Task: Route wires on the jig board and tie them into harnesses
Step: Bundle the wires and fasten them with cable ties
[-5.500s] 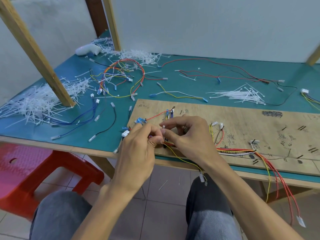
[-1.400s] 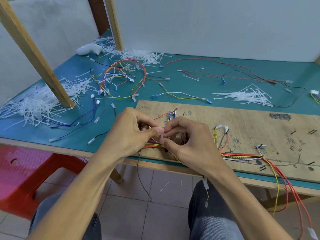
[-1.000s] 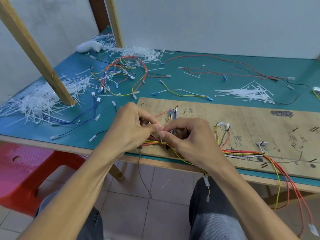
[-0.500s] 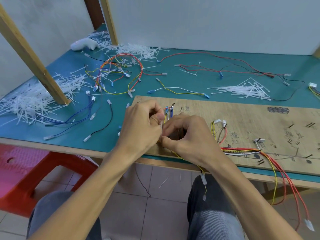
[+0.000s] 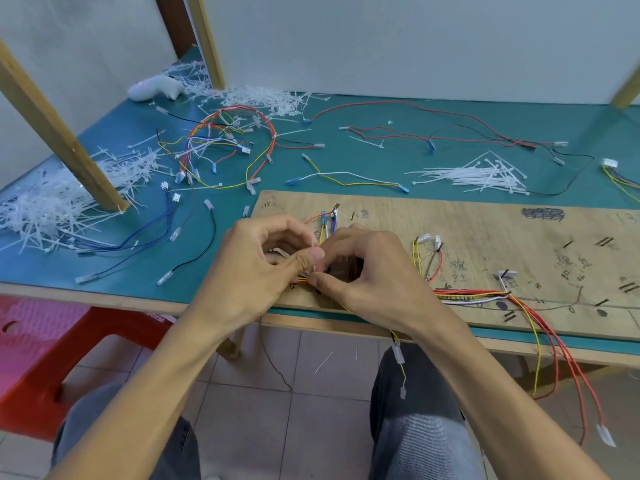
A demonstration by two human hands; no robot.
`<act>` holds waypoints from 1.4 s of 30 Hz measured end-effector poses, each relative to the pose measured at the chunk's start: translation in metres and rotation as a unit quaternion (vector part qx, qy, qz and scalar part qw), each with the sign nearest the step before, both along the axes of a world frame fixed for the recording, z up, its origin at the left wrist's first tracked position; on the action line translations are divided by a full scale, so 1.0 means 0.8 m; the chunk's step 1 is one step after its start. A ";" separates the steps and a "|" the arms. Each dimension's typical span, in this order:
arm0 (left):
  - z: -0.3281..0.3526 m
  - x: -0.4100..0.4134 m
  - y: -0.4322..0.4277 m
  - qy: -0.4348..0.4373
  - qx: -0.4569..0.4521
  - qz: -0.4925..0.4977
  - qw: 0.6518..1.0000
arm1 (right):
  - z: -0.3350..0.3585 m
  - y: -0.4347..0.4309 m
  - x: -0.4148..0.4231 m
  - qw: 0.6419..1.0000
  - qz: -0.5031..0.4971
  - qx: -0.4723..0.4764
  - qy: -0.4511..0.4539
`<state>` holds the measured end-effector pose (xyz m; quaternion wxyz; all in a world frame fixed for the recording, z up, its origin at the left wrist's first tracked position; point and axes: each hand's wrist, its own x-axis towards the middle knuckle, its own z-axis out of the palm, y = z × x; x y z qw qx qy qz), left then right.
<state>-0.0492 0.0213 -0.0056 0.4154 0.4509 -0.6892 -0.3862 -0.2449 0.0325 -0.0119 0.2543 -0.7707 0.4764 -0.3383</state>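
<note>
Plywood jig board [image 5: 485, 233] lies along the near edge of the teal tabletop [image 5: 346, 161]. Over its left end, the left hand [image 5: 249, 271] and right hand [image 5: 374, 275] meet, fingers pinched on a bundle of red and yellow wires [image 5: 300, 280]. The bundle runs right along the board's near edge and hangs off the tabletop. White cable ties [image 5: 481, 174] lie behind the board.

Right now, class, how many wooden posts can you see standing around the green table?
3. A slanted post at the left edge among the cable ties, one post at the back left corner, and one post partly visible at the far right. More may be out of frame.
</note>
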 end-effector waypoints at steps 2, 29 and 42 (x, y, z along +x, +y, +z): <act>-0.003 -0.009 0.000 -0.016 -0.027 0.031 0.999 | -0.001 -0.001 0.000 1.000 0.003 -0.004 0.005; 0.018 -0.017 0.024 -0.341 -0.171 0.109 0.918 | 0.041 -0.003 -0.028 0.970 -0.172 -0.143 -0.098; 0.031 -0.016 0.008 -0.372 -0.140 0.042 0.916 | 0.037 -0.172 -0.174 0.933 -0.205 0.031 0.296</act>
